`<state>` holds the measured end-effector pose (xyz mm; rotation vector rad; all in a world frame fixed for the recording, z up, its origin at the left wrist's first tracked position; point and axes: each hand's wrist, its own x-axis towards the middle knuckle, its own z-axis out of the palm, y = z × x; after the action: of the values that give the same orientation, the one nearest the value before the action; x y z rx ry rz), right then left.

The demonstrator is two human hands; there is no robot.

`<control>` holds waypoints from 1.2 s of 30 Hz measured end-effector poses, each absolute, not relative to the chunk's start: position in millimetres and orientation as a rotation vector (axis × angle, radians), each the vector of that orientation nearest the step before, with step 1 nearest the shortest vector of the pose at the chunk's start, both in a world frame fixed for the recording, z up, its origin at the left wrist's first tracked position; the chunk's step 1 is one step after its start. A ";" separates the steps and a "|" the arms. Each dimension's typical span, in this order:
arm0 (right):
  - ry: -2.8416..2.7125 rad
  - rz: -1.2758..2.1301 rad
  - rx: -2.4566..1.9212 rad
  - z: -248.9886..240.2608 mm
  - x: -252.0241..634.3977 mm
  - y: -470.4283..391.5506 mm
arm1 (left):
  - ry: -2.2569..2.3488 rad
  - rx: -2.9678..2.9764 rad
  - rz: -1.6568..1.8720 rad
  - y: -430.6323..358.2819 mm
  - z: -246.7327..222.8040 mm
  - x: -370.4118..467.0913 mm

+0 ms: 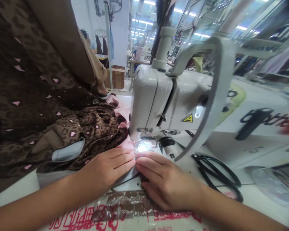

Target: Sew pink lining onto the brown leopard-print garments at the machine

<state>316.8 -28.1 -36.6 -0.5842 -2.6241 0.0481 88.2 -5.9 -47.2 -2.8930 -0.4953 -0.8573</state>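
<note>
A white sewing machine (pixel 154 99) stands before me, its lamp shining on the needle area. My left hand (pixel 110 166) lies just left of the needle, fingers together and pressed down on fabric. My right hand (pixel 159 179) meets it from the right, fingertips touching or nearly touching the left ones, with a dark edge of cloth under its fingers. Brown leopard-print fabric (pixel 91 128) with pink spots is bunched left of the machine and hangs in a large mass. Pink fabric (pixel 121 109) runs beside the machine head. The fingertips partly hide the cloth at the needle.
Black-handled scissors (pixel 216 173) lie right of my right hand. A clear round dish (pixel 272 183) is at the far right. Brown tape and red print (pixel 82 218) cover the near table edge. Behind stand a cardboard box (pixel 117 77) and workshop racks.
</note>
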 end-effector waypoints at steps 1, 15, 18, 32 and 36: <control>-2.624 0.029 -0.571 -36.6 316.4 -28.2 | -0.502 -2.895 -0.866 -5.5 -48.5 88.2; -2.666 0.034 -0.674 -36.6 316.9 -29.5 | -0.514 -2.929 -0.805 -4.1 -44.2 87.5; -2.650 0.035 -0.725 -35.2 315.2 -25.2 | -0.502 -2.954 -0.798 2.6 -46.0 86.9; -2.646 -0.201 -0.781 -41.7 313.7 -19.9 | -0.415 -2.955 -0.787 12.6 -45.2 83.0; -2.605 -0.279 -0.839 -40.2 310.9 -19.2 | -0.423 -2.978 -0.775 18.0 -46.3 82.0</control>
<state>310.9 -19.2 -40.2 -0.8386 -2.6048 -0.2789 82.0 18.0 -46.3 -2.9784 -0.4229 -0.7752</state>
